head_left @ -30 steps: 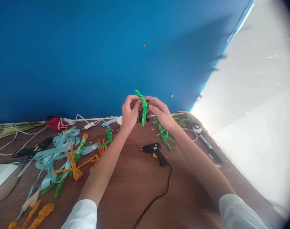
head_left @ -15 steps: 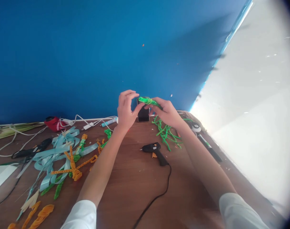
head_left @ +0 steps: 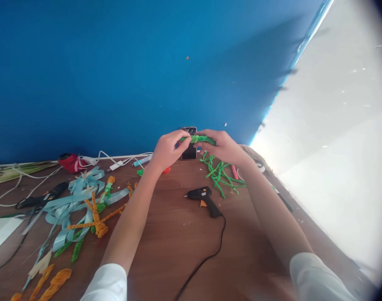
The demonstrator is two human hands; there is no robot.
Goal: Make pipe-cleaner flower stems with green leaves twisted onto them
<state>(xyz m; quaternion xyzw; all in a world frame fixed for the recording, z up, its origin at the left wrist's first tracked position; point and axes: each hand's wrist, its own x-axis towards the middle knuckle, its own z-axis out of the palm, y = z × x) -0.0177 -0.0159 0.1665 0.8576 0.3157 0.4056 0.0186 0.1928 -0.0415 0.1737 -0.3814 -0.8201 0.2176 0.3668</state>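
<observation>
Both my hands are raised above the far side of the brown table (head_left: 178,242), holding a twisted green pipe-cleaner piece (head_left: 200,139) level between them. My left hand (head_left: 168,149) pinches its left end with thumb and fingertips. My right hand (head_left: 224,147) is wrapped round its right part. A dark phone (head_left: 188,151) stands against the blue wall right behind my fingers. Loose green pipe cleaners (head_left: 220,174) lie on the table under my right wrist. A black glue gun (head_left: 205,200) lies below my hands, its cord trailing toward me.
To the left lie light blue ribbons (head_left: 71,205), orange twisted pieces (head_left: 96,219) and orange bits (head_left: 52,282) near the front edge. White cables (head_left: 115,161), a red object (head_left: 70,162) and a black tool (head_left: 40,198) sit along the back. A white wall rises on the right.
The green piece went from upright to lying level between my hands. My left hand opened briefly, then pinched the left end again. Both hands shifted slightly right.
</observation>
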